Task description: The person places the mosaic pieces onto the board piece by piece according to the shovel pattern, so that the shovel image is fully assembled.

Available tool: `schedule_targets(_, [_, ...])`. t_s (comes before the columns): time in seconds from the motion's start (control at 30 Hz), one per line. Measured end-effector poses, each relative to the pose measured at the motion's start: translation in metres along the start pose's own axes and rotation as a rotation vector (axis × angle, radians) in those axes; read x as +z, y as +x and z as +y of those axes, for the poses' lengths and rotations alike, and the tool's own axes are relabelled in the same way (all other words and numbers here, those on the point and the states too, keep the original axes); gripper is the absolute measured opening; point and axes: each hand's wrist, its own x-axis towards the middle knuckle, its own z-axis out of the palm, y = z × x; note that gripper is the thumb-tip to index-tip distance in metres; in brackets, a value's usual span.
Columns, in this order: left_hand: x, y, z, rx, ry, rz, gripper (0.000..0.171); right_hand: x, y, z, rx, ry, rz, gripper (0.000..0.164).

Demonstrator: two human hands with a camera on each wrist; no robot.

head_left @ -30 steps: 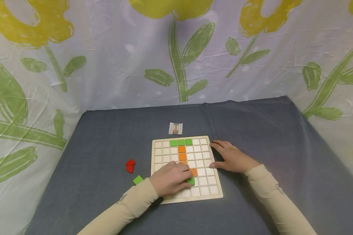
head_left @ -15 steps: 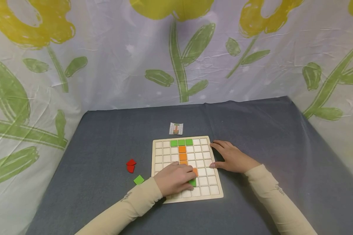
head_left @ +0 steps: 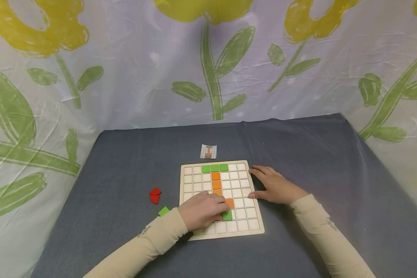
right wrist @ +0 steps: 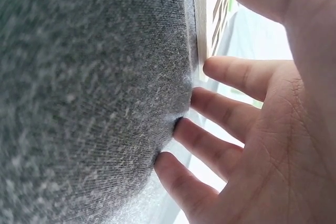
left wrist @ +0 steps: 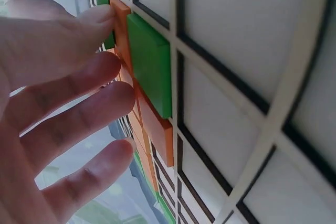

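Observation:
My left hand (head_left: 202, 210) is over the wooden grid board (head_left: 242, 225), covering some of its near left squares. A green tile (left wrist: 149, 64) lies in the grid just past the fingertips, beside an orange tile (left wrist: 156, 129). In the left wrist view the thumb and fingers are apart, the thumb overlapping another orange tile (left wrist: 121, 24). Three green tiles (head_left: 214, 168) line the far row, and a column of orange tiles (head_left: 216, 176) runs toward me. My right hand (head_left: 277, 186) rests at the board's right edge, its fingers spread; several fingertips (right wrist: 170, 167) touch the grey cloth.
Behind the board lies a small pattern card (head_left: 208, 151). Left of the board are two red curved-edge pieces (head_left: 155, 191) and a loose green tile (head_left: 163, 211), partly behind my left sleeve. A flower-print curtain (head_left: 139, 92) stands along the back and sides.
My left hand has let go of the green tile and drawn back slightly left, so the tile shows more fully in its square. The right hand has stayed at the board's edge.

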Motion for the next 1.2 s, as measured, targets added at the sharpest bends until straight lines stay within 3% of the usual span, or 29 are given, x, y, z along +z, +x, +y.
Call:
schedule_targets(0.73, [0.0026, 0.0072, 0.0032, 0.027, -0.001, 0.010, 0.004, -0.0019, -0.0011, -0.0014, 0.013, 0.013, -0.009, 0.086])
schedule_targets(0.97, [0.0037, 0.0094, 0.0047, 0.034, -0.017, -0.007, 0.016, -0.0026, -0.0011, -0.0006, 0.003, 0.018, -0.006, 0.084])
schedule_targets(1.2, [0.0057, 0.0102, 0.0036, 0.062, -0.003, 0.012, 0.013, -0.0023, -0.0005, -0.0009, 0.002, 0.018, -0.008, 0.084])
